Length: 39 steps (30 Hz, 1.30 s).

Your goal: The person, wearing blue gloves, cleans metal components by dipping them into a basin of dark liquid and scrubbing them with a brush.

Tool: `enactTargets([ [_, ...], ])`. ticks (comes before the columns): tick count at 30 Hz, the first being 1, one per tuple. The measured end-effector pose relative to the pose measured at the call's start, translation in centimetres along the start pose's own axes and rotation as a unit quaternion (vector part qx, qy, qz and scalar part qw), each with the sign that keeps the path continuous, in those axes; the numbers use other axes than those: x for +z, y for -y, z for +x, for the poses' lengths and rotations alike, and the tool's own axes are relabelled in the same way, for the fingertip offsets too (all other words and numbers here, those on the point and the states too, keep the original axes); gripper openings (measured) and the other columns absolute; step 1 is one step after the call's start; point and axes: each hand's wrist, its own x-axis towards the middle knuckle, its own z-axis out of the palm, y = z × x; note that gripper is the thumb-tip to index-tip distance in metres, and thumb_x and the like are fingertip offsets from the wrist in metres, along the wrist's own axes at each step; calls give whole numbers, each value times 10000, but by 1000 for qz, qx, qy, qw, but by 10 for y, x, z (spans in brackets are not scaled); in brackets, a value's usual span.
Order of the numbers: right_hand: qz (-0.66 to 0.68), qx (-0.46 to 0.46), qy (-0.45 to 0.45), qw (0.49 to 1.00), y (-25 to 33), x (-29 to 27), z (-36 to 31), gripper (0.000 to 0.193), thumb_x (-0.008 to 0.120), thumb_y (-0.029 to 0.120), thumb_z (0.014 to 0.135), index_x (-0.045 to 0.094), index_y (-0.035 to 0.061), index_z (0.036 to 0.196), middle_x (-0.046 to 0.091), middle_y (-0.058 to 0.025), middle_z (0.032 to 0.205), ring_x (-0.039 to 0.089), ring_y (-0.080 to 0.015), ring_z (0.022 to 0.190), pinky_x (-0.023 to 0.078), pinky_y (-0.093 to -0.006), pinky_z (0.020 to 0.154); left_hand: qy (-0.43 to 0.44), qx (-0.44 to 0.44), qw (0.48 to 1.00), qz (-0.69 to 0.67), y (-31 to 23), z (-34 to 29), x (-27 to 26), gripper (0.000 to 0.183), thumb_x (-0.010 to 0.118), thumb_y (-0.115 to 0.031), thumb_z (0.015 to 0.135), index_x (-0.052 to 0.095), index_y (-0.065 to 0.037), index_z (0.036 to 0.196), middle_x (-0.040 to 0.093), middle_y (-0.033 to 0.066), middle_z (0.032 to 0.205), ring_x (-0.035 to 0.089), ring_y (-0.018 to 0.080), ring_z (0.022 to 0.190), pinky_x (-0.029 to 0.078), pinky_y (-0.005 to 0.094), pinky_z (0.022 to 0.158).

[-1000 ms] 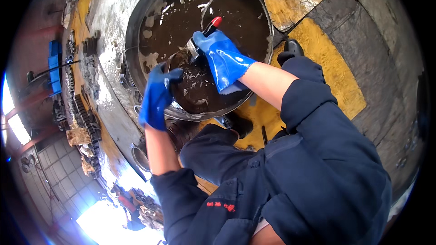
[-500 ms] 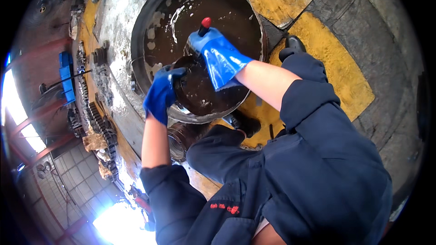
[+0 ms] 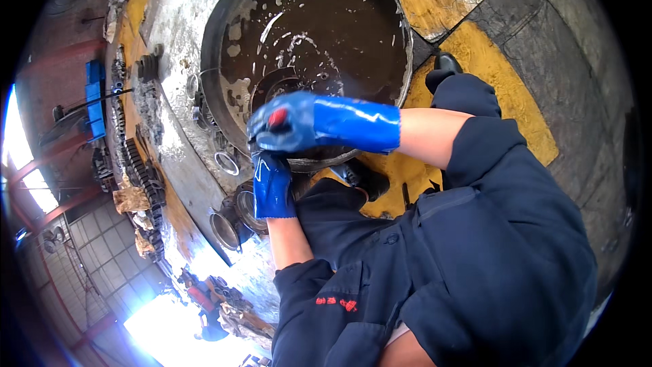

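Note:
A wide, dark round tub [image 3: 212, 105] of murky brown liquid stands in front of me. At its near-left rim, my right hand [image 3: 288, 122], in a blue rubber glove, is closed around a handled tool. Only the tool's red handle end [image 3: 277, 117] shows, and its working end is hidden. My left hand [image 3: 273, 180], gloved in blue too, is just beneath the right, its fingers mostly covered. A dark metal ring [image 3: 272, 81] juts out past the hands over the liquid. My left hand appears to hold its near edge.
Round metal parts [image 3: 227, 228] stand on the floor left of my knee, and a thin metal ring [image 3: 226, 163] lies beside the tub. Yellow floor plate [image 3: 506, 88] is to the right. Along the left are a row of metal parts [image 3: 142, 170] and a blue box [image 3: 96, 102].
My right hand has come from above the tub's middle to its near-left rim, over my left hand. The left hand has moved a little right and nearer. Bubbles now streak the liquid.

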Motion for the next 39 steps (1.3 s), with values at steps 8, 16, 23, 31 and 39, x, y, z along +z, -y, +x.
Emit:
enactTargets([
  [8, 0, 230, -103, 968, -44, -23, 38, 276, 743, 352, 973, 788, 105, 1087, 804, -114, 1016, 779, -242, 908, 606, -380, 851, -97, -80, 985, -121, -19, -7, 22, 538, 740, 160, 774, 693, -27, 1276, 730, 83, 1085, 721, 238, 997, 602, 350, 934],
  [16, -177, 397, -238, 869, -67, -57, 29, 326, 669, 351, 962, 740, 34, 942, 744, -151, 829, 727, -199, 781, 559, -354, 745, -134, -142, 973, -126, -18, 2, 36, 559, 769, 152, 793, 681, -52, 1306, 742, 90, 1084, 733, 251, 955, 628, 365, 863],
  [23, 11, 268, -63, 961, -5, -31, 49, 241, 688, 305, 1017, 797, 90, 1026, 751, -3, 843, 719, -110, 807, 590, -260, 785, -111, -103, 982, -112, -25, -4, 27, 431, 745, 109, 831, 704, -4, 1245, 767, 133, 1107, 744, 277, 1002, 609, 378, 868],
  [31, -179, 203, 117, 956, 12, -25, 95, 267, 714, 349, 913, 758, 86, 912, 747, -144, 782, 721, -267, 674, 571, -414, 685, -83, -46, 994, -46, -10, 6, 38, 477, 796, 67, 808, 702, -1, 1272, 777, 76, 1118, 721, 197, 945, 566, 334, 874],
  [39, -277, 368, 11, 887, -34, -85, 120, 503, 708, 586, 853, 821, 132, 1038, 789, -138, 987, 742, -263, 920, 566, -398, 861, -103, -65, 992, -9, -17, 4, 35, 411, 815, 74, 818, 721, -28, 1205, 758, 64, 1021, 700, 185, 856, 584, 334, 778],
])
